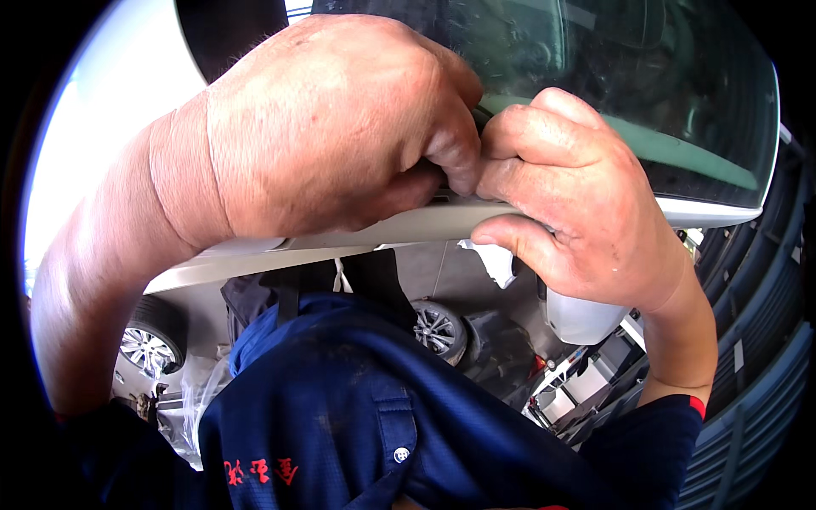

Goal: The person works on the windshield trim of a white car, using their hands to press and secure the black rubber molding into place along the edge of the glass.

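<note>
My left hand [340, 127] is closed, its fingers curled down at the lower edge of a car window [646, 76]. Against it presses my right hand [586, 195], also closed, with bent fingers meeting the left fingertips and the thumb pointing left. Both hands work over the pale door sill [399, 228] below the glass. Whatever lies between the fingers is hidden. A crumpled white piece [495, 263] shows just under my right thumb; whether I hold it, I cannot tell.
White car bodywork [93, 110] rises at the left. Below are a wheel [153, 340] at the left, another wheel [438, 330], clear plastic sheeting [200, 408] and a white rounded housing [582, 316] under my right wrist. Dark blue ribbed panels [756, 340] line the right side.
</note>
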A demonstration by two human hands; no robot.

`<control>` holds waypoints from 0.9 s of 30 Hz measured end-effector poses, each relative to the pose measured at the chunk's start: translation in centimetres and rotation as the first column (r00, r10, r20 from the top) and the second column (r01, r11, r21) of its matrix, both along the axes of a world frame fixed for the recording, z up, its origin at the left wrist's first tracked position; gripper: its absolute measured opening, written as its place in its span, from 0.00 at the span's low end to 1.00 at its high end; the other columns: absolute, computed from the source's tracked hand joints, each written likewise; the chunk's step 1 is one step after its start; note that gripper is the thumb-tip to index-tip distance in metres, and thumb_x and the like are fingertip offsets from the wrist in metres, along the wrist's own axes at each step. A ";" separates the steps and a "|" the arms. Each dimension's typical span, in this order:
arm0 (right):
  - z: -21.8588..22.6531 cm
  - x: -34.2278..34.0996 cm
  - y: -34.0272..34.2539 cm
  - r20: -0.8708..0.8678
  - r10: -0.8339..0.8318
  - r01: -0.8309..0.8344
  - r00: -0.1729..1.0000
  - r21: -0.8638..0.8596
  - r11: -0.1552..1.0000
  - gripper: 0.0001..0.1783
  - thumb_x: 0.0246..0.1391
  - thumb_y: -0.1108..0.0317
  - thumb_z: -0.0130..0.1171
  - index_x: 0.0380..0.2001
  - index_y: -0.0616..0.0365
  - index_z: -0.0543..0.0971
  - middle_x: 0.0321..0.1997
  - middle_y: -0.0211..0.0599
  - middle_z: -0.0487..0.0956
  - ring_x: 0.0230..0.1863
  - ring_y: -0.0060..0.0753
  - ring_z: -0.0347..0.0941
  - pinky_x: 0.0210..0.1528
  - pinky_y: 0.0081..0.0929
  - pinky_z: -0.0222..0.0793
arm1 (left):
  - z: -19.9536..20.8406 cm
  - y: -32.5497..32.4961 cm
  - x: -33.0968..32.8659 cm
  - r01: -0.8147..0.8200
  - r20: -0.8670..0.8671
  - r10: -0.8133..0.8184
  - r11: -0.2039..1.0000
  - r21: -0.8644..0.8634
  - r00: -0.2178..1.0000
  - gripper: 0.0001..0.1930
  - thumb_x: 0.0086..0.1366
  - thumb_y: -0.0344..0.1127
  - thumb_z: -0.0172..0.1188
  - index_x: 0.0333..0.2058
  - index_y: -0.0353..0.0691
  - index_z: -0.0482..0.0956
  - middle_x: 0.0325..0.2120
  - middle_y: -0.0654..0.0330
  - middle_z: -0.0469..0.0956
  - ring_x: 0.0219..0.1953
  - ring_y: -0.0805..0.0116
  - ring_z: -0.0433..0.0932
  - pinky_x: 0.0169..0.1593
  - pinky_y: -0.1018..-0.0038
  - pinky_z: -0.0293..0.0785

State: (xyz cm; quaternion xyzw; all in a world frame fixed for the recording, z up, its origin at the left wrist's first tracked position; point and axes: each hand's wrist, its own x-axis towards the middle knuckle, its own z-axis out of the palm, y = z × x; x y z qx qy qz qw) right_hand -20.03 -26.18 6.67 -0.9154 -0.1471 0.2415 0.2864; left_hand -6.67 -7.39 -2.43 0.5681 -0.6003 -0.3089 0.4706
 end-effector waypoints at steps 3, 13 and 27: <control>0.1 -0.3 0.1 0.073 -0.023 0.023 0.997 0.007 1.000 0.21 0.37 0.67 0.77 0.37 0.63 0.85 0.38 0.40 0.78 0.35 0.46 0.70 0.41 0.40 0.69 | 0.3 0.1 0.1 0.009 -0.011 -0.009 1.000 -0.002 1.000 0.15 0.46 0.18 0.69 0.33 0.42 0.91 0.31 0.61 0.82 0.34 0.58 0.86 0.37 0.66 0.81; 1.1 -2.1 2.6 0.099 -0.155 0.166 0.983 -0.113 0.980 0.16 0.43 0.73 0.73 0.39 0.63 0.83 0.44 0.42 0.78 0.41 0.50 0.71 0.47 0.40 0.71 | -0.4 0.4 -0.3 -0.010 -0.117 0.001 0.997 -0.081 0.993 0.17 0.47 0.13 0.67 0.35 0.39 0.88 0.38 0.57 0.81 0.39 0.57 0.86 0.41 0.66 0.82; 0.7 -4.4 3.5 0.199 -0.210 0.259 0.957 -0.266 0.928 0.19 0.44 0.74 0.72 0.43 0.61 0.82 0.47 0.42 0.77 0.46 0.49 0.73 0.52 0.42 0.69 | -0.9 -0.2 -0.5 -0.004 0.009 0.005 0.994 -0.108 1.000 0.12 0.49 0.18 0.69 0.34 0.37 0.87 0.32 0.58 0.78 0.36 0.57 0.83 0.38 0.65 0.79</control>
